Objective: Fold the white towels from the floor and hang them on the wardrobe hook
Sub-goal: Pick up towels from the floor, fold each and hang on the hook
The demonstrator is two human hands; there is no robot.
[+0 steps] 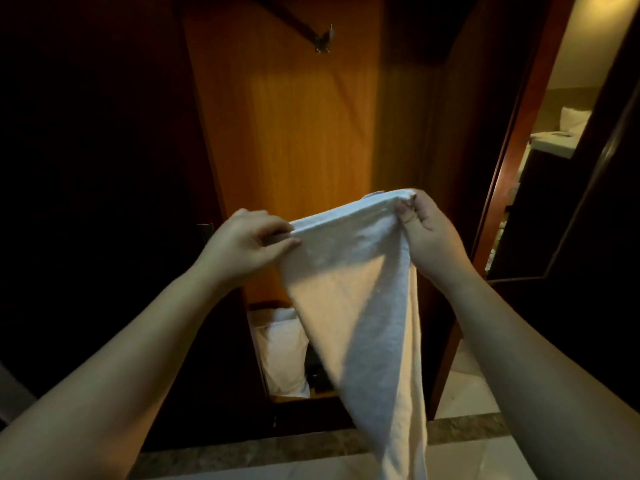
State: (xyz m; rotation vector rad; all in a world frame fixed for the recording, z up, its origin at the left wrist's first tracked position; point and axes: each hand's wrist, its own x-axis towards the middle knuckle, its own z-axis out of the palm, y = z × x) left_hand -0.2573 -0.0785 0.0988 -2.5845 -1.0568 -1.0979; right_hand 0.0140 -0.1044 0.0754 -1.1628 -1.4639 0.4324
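Observation:
A white towel point(360, 306) hangs folded lengthwise in front of me, its lower end dropping out of the bottom of the view. My left hand point(242, 242) pinches the towel's top edge at the left corner. My right hand point(431, 230) grips the top edge at the right corner, a little higher. The metal wardrobe hook point(325, 40) is fixed high on the orange wooden back panel point(294, 126), well above both hands, with nothing on it.
A white bundle of cloth point(284, 355) lies low inside the wardrobe behind the towel. Dark wardrobe sides flank the panel. A marble sill point(242, 452) runs along the floor. At the right a mirror or doorway point(554, 133) shows a bed.

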